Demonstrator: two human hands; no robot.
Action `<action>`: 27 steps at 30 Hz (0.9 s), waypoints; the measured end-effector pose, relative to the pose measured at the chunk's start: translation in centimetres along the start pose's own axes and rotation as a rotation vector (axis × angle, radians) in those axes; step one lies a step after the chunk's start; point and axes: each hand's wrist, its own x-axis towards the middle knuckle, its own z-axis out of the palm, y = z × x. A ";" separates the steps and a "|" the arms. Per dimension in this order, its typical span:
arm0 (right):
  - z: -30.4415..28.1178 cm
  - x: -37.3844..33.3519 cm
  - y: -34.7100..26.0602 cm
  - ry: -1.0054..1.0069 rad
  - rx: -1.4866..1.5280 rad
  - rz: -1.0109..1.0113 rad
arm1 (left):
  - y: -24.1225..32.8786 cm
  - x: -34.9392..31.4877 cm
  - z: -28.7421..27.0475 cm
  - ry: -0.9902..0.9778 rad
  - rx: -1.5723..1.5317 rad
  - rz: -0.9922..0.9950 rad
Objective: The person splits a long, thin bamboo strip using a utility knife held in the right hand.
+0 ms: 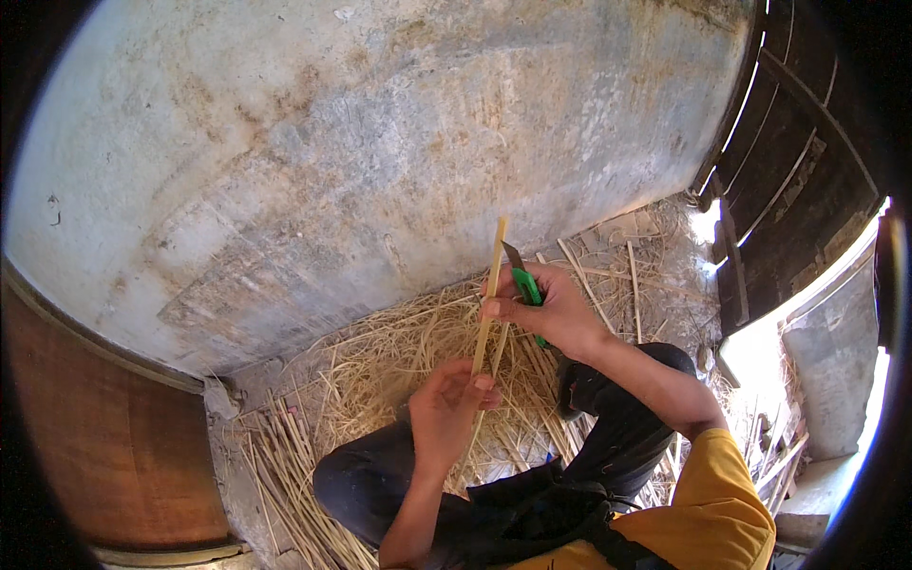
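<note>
A pale yellow strip of bamboo or similar split wood [496, 255] stands nearly upright in front of me. My left hand [440, 407] is closed on its lower part between thumb and fingers. Higher up, my right hand [562, 312] pinches the same strip with the thumb and index finger. That hand also grips a green utility knife [526, 287], its dark blade out and pointing up beside the strip's upper end. A second thin strip [500, 348] runs down alongside the first through my left hand; whether the two are joined cannot be made out.
Pale shavings [380, 366] cover the floor between my bent legs and a stained grey wall [399, 142]. A bundle of long strips [294, 465] lies at my left. Brown wooden board [104, 418] stands far left; dark planks [798, 142] with bright gaps rise at right.
</note>
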 end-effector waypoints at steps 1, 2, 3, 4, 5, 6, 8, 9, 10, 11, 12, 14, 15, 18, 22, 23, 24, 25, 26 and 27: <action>0.1 0.0 0.0 -0.012 -0.012 -0.010 | 0.2 -0.1 0.0 0.007 0.040 -0.014; 0.0 -0.1 0.0 -0.011 -0.012 -0.009 | 0.5 -0.1 0.0 0.013 0.080 -0.029; 0.1 -0.1 0.1 -0.010 -0.005 -0.013 | 0.7 -0.2 0.0 0.014 0.081 -0.029; 0.2 -0.1 0.1 -0.010 0.003 -0.016 | 1.0 -0.3 0.1 0.045 0.116 -0.035; 0.2 -0.2 -0.1 -0.011 0.004 -0.015 | 1.2 -0.3 0.1 0.077 0.152 -0.040; 0.3 -0.4 -0.5 -0.009 0.097 -0.038 | 1.2 -0.4 -0.1 0.079 0.152 -0.039; 0.5 -0.5 -0.2 -0.011 0.191 -0.061 | 1.1 -0.5 -0.4 0.103 0.067 -0.011; 0.5 -0.4 0.6 0.013 0.161 -0.146 | 1.2 -0.5 -0.4 0.103 0.066 -0.011; 0.5 -0.4 1.0 0.037 0.130 -0.231 | 1.3 -0.5 -0.4 0.104 0.021 -0.027; 0.2 -0.8 1.0 0.037 0.129 -0.231 | 1.4 -0.5 -0.4 0.105 -0.024 -0.042; 0.0 -1.1 0.5 0.024 -0.170 -0.303 | 1.3 -0.5 -0.5 0.110 -0.024 -0.042; 0.2 -1.3 0.5 0.007 -0.468 -0.374 | 1.2 -0.5 -0.8 0.125 0.008 -0.009; 0.3 -1.4 0.9 -0.008 -0.515 -0.484 | 1.1 -0.5 -0.8 0.125 0.008 -0.010; 0.8 -1.6 1.3 -0.016 -0.599 -0.620 | 0.8 -0.6 -0.9 0.123 -0.005 -0.007; 1.0 -1.9 1.1 -0.028 -0.751 -0.663 | 0.3 -0.4 -0.8 0.165 0.002 0.108; 1.1 -2.0 1.3 -0.029 -0.751 -0.663 | 0.3 -0.4 -0.8 0.167 0.015 0.109; 1.3 -2.0 1.5 -0.012 -0.769 -0.703 | 0.3 -0.4 -0.7 0.167 0.015 0.109; 1.4 -2.1 1.6 0.006 -0.787 -0.743 | 0.3 -0.5 -0.7 0.174 0.028 0.119; 1.6 -2.2 1.6 0.006 -0.788 -0.742 | 0.3 -0.5 -0.6 0.181 0.041 0.130; 1.8 -2.3 1.6 0.016 -0.813 -0.768 | 0.4 -0.5 -0.5 0.182 0.041 0.130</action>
